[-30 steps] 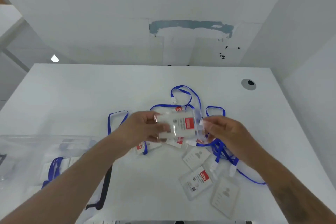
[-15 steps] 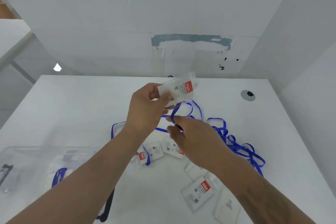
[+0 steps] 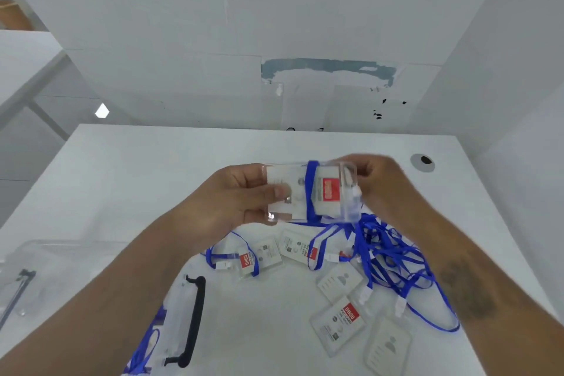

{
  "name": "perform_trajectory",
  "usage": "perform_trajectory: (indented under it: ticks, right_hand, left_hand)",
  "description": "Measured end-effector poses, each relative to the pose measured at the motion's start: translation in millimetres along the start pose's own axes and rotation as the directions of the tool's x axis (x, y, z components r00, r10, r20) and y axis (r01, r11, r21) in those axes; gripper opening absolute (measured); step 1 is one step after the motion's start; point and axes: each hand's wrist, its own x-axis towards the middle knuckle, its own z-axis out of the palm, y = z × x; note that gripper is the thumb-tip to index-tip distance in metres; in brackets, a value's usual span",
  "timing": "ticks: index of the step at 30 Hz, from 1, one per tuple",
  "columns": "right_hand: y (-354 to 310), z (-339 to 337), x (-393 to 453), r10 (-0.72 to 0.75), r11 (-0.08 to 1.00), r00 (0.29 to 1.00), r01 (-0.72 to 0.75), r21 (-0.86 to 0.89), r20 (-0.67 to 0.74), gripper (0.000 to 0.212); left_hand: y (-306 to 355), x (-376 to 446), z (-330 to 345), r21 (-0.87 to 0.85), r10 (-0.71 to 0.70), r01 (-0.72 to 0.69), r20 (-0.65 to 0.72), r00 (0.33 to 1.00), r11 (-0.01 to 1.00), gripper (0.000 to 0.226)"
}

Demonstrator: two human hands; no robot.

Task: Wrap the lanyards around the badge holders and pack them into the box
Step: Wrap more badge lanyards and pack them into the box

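Early in the job: left hand [image 3: 232, 201] gripping a badge holder [image 3: 311, 191] above the bench [image 3: 152, 168], right hand [image 3: 378, 183] pinching its lanyard [image 3: 310, 189], one turn on; several holders [image 3: 337, 322] loose beyond the box [image 3: 180, 327], few packed.

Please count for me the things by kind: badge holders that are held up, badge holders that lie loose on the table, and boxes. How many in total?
Held badge holder: 1
Loose badge holders: 5
Clear box: 1
Total: 7
The blue lanyards are too tangled to count.
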Motion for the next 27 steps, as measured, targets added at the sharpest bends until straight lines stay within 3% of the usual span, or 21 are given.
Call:
perform_trajectory:
  ticks: [2,4,7,10,12,13,17,20,22,24,27]
  right_hand:
    - [16,22,-14,0.072,0.997,0.997,-0.070,-0.041,0.043,0.024]
    - [23,44,-33,0.075,0.995,0.989,-0.066,-0.076,0.124,0.023]
    - [14,61,-63,0.031,0.876,0.961,0.106,-0.471,0.274,0.030]
    - [-19,53,-72,-0.067,0.686,0.950,0.266,-0.677,0.306,0.028]
    - [-38,37,-65,-0.156,0.685,0.953,0.293,-0.668,0.258,0.024]
    - [-44,27,-58,-0.162,0.736,0.961,0.269,-0.621,0.224,0.020]
    - [-39,11,-30,-0.061,0.976,0.981,0.098,-0.197,0.186,0.002]
    - [-21,30,-27,0.042,0.994,0.988,-0.056,0.094,0.150,0.007]
    - [-13,55,-40,0.086,0.996,0.986,-0.090,0.021,0.145,0.020]
    - [-17,84,-61,0.021,0.993,0.981,0.002,-0.119,0.193,0.021]
    - [-37,115,-88,-0.141,0.845,0.928,0.294,-0.446,0.345,0.020]
  left_hand:
    - [-4,1,0,-0.175,-0.014,-0.003,-0.092,0.996,0.984,0.011]
    - [-10,8,-2,-0.227,-0.039,-0.017,-0.241,0.970,0.974,0.014]
    - [-21,14,-4,0.044,0.026,-0.006,-0.473,0.881,0.999,0.010]
    - [-34,9,-10,0.516,0.210,0.025,-0.392,0.896,0.856,0.006]
    - [-35,0,-13,0.626,0.168,0.036,-0.264,0.950,0.779,0.009]
    - [-33,-6,-13,0.638,0.121,0.035,-0.200,0.972,0.770,0.009]
    - [-21,-32,-23,0.410,-0.086,0.052,0.066,0.994,0.910,0.011]
    - [-17,-49,-35,0.134,-0.070,0.062,0.056,0.996,0.989,0.023]
    - [-16,-54,-43,-0.064,-0.066,0.060,-0.099,0.993,0.996,0.031]
    - [-18,-58,-53,-0.163,-0.083,0.037,-0.282,0.956,0.986,0.028]
    - [-23,-65,-68,-0.009,-0.041,0.041,-0.488,0.872,0.999,0.011]
